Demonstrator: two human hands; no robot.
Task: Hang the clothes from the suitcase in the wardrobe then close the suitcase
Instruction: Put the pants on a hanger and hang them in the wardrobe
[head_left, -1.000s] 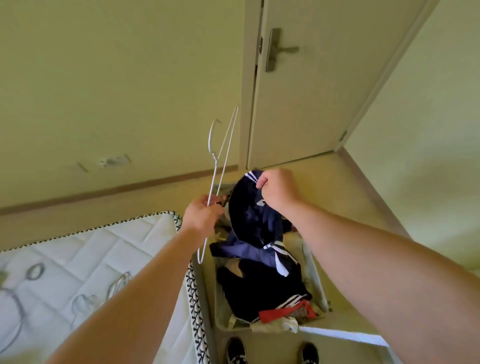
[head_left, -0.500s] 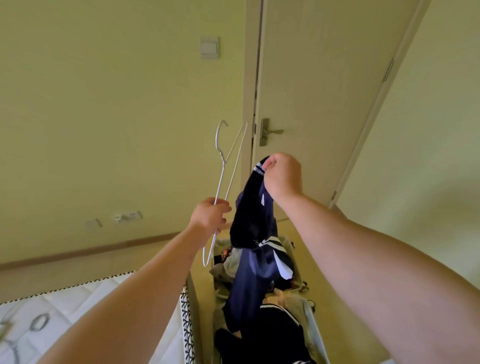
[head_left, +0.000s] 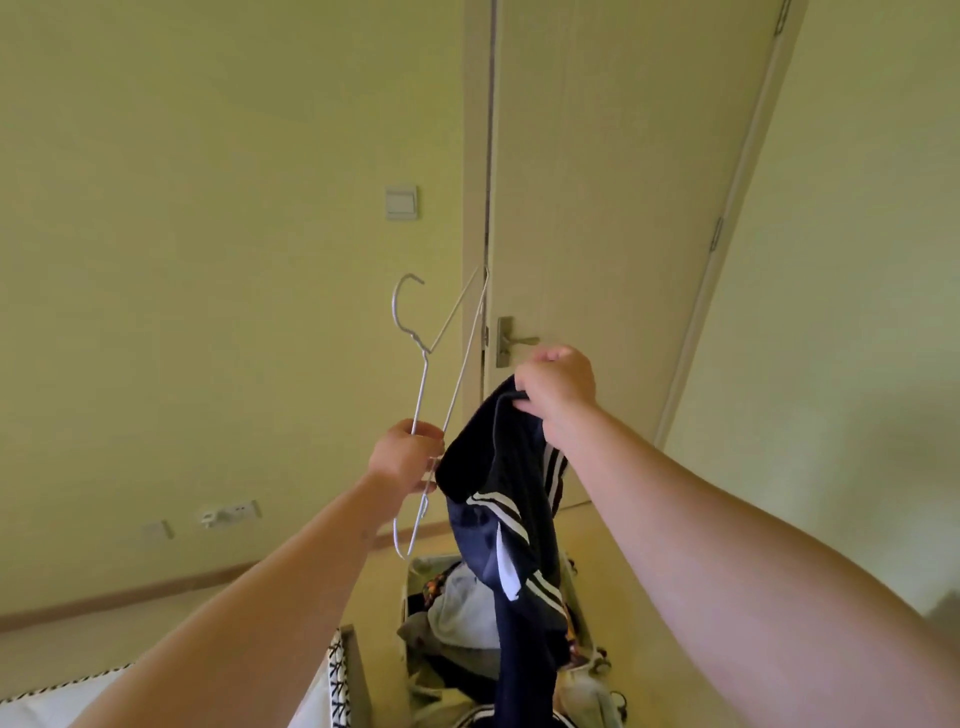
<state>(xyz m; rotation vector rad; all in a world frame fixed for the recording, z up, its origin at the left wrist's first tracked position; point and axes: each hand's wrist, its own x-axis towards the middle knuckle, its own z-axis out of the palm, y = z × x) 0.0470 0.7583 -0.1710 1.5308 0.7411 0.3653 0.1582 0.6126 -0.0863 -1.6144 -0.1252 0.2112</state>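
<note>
1. Two grips first: left hand (head_left: 402, 457) curled round the lower stretch of the hanger (head_left: 421, 387), squeezing its two wires together, hook uppermost; right hand (head_left: 558, 384) bunched on a top fold of the navy garment (head_left: 498, 519), fingers tucked into the cloth.
2. Hangs from that fist in one long drape, just beside the left hand near the top; lower end trailing down into the open suitcase (head_left: 408, 587), over its far end.
3. Could slip: smooth, sporty-looking knit held by a single small fold; likely to slide free if shaken hard.
4. Could snag: thin white wire, bare lower corner poking out under the left hand, close to the cloth; apt to catch a seam or the white side stripes during threading.
5. Could drag neighbours out: tail seemingly lying among the crumpled pile (head_left: 457, 608) of pale and dark clothes; may pull a piece over the suitcase rim if lifted higher.
6. Could bend: slender, springy hanger, probably twisting under a lopsided load; calls for centring.
7. No wardrobe in view; only a smooth pale door (head_left: 597, 208) with a metal lever handle (head_left: 511, 340) ahead.
</note>
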